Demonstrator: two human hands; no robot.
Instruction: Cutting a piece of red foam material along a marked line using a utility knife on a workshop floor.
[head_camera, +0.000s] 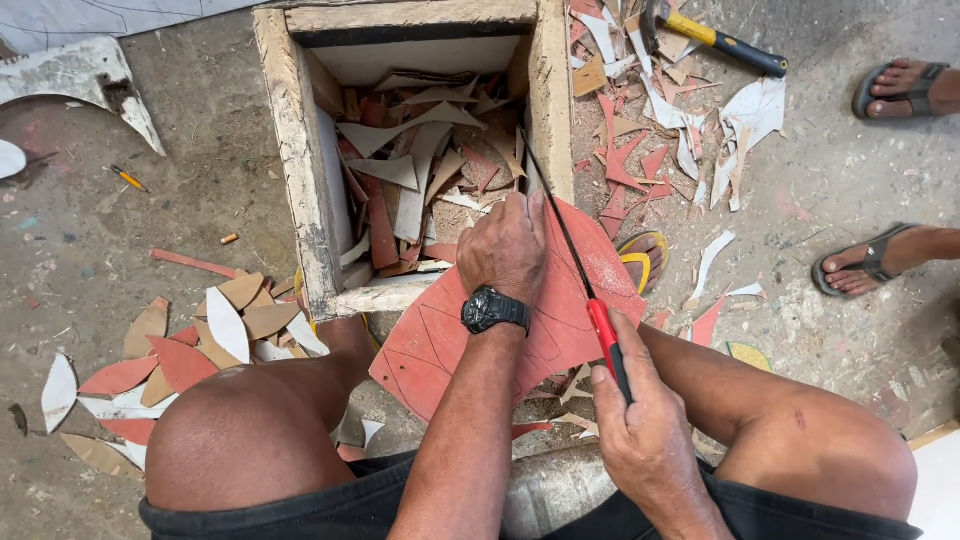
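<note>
At the centre of the frame the left hand (507, 248), with a black watch (493, 309) on its wrist, presses palm-down on a red sheet (560, 320) marked with faint curved lines, its fingers flat and closed on nothing. The sheet lies tilted across the lower right corner of a wooden box (300, 150) and the person's lap. In the lower right of the frame the right hand (645, 430) is clenched around the red and black handle of a thin saw (585, 290), whose dark blade runs up and to the left, across the sheet's top edge just beside the left hand. The box is full of red, tan and white offcuts (420, 160). More offcuts lie on the concrete floor (200, 200) at lower left and upper right, where a hammer (715, 38) with a yellow and black handle rests. Another person's sandalled feet (880, 255) show at the right edge.
</note>
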